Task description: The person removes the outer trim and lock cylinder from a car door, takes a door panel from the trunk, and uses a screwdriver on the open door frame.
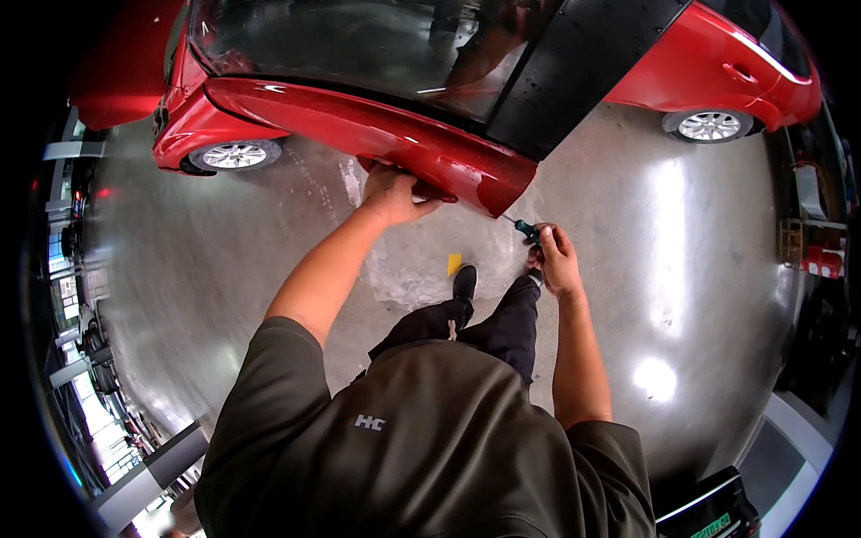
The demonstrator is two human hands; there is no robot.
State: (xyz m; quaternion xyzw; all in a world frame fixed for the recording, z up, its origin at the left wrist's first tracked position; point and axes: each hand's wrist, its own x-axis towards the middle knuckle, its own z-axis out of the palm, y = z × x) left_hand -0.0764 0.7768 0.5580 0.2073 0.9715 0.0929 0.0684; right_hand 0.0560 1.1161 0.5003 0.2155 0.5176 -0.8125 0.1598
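A red car door point(430, 148) stands open in front of me, with a glass window point(350, 49) and a black pillar area point(574, 72) above its red panel. My left hand point(393, 195) grips the underside of the door, its fingers partly hidden behind the lower edge. My right hand point(554, 260) is closed on a screwdriver point(526, 229) with a dark green handle. The thin metal shaft reaches to the bottom corner of the door at its right end; whether the tip touches it or sits in a fastener I cannot tell.
The car's front wheel point(233, 157) is at left, its rear wheel point(708, 125) at right. A yellow patch point(454, 264) lies on the concrete floor point(233, 269) by my shoes point(464, 282). Shelving point(812, 224) lines the right; another vehicle point(708, 511) is at lower right.
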